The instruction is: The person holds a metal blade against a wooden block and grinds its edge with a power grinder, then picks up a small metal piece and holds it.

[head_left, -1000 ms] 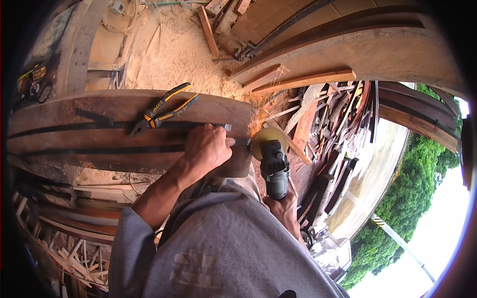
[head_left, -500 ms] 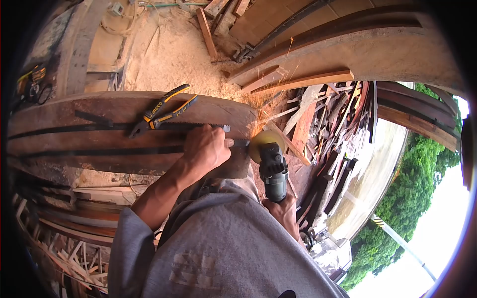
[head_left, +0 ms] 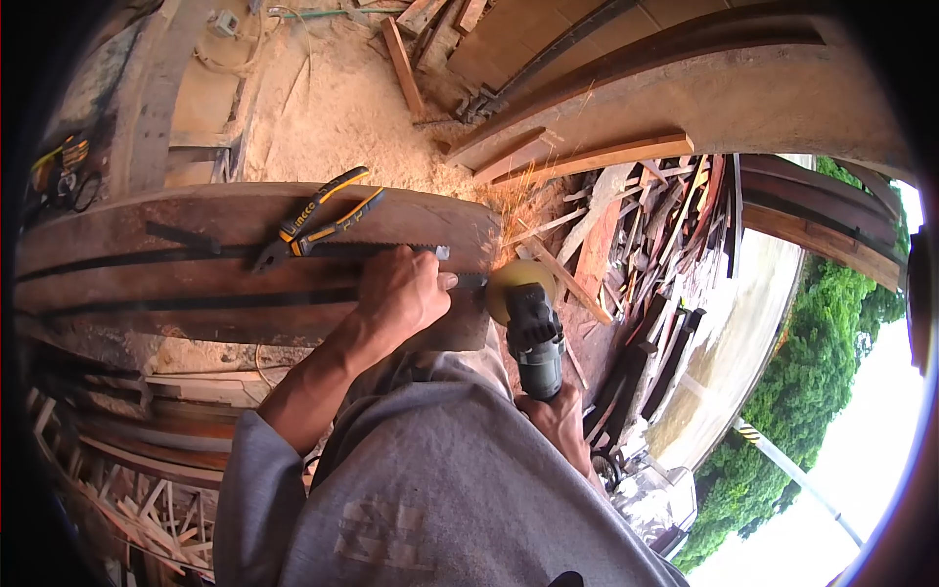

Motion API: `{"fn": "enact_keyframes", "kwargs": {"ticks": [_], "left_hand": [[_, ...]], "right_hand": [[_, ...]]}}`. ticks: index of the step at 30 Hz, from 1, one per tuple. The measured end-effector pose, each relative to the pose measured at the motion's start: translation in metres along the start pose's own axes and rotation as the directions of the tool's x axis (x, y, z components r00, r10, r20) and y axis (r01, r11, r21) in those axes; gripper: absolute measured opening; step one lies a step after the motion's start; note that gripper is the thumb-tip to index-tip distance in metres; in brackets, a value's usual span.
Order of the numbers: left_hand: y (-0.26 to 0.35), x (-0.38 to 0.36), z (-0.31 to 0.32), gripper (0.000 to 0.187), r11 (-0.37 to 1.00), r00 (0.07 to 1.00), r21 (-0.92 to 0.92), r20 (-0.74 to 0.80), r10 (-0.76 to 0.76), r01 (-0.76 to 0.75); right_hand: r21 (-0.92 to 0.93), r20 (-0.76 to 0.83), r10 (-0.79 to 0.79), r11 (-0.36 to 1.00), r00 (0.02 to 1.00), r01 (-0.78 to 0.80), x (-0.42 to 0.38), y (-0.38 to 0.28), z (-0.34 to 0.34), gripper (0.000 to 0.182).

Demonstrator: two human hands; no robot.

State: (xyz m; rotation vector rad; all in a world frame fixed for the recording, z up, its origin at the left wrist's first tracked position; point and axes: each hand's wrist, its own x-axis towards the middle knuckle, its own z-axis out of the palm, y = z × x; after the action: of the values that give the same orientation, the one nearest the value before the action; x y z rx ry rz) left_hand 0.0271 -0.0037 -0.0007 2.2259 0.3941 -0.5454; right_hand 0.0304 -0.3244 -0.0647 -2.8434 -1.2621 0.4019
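Note:
My right hand (head_left: 556, 416) is wrapped round the body of an angle grinder (head_left: 537, 352). Its yellowish disc (head_left: 518, 284) is blurred and meets the end of a dark metal strip beside the plank's right end; orange sparks fly up from there. My left hand (head_left: 406, 289) is closed and pressed down over the long dark strips, which look like toothed saw blade (head_left: 196, 305); its fingers partly hide them. On the wooden plank (head_left: 430, 210), left of that hand, lie pliers (head_left: 318, 217) with yellow-and-black handles. A short dark metal piece (head_left: 183, 236) rests farther left.
Sawdust (head_left: 342, 108) covers the ground beyond the plank. To the right lies a heap of wood offcuts (head_left: 655, 235). Long boards (head_left: 675, 88) stand at the back right. More timber (head_left: 166, 430) is stacked at lower left, and a yellow-and-black tool (head_left: 68, 161) sits at far left.
The grinder has shifted very slightly left and down in the view, its disc still at the strip's end. The sparks look fainter. My left hand stays in place on the strips.

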Motion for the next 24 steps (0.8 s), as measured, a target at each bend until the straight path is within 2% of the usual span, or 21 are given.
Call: {"fn": "enact_keyframes", "kwargs": {"ticks": [13,15,19,21,24], "left_hand": [[0.001,0.0,0.002,0.027,1.0,1.0,0.017,-0.015,0.006,-0.006],[0.006,-0.002,-0.006,0.027,0.999,0.999,0.023,0.03,-0.04,0.039],[0.001,0.0,0.003,0.028,1.0,0.997,0.008,0.067,-0.025,0.025],[-0.002,0.0,0.005,0.028,1.0,1.0,0.025,-0.003,-0.005,0.005],[0.001,0.0,-0.002,0.028,1.0,1.0,0.026,0.012,-0.012,0.011]], "right_hand": [[0.055,0.058,0.018,0.998,0.998,-0.021,-0.012,-0.007,-0.01,0.017],[0.078,0.072,0.021,0.997,0.997,-0.026,-0.013,-0.008,-0.014,0.017],[0.137,0.156,0.059,0.987,0.986,-0.08,-0.022,-0.011,-0.02,0.017],[0.108,0.087,0.035,0.993,0.996,-0.045,-0.013,-0.011,-0.019,0.017],[0.06,-0.009,0.003,0.998,1.0,-0.003,0.004,-0.012,-0.02,0.018]]}}
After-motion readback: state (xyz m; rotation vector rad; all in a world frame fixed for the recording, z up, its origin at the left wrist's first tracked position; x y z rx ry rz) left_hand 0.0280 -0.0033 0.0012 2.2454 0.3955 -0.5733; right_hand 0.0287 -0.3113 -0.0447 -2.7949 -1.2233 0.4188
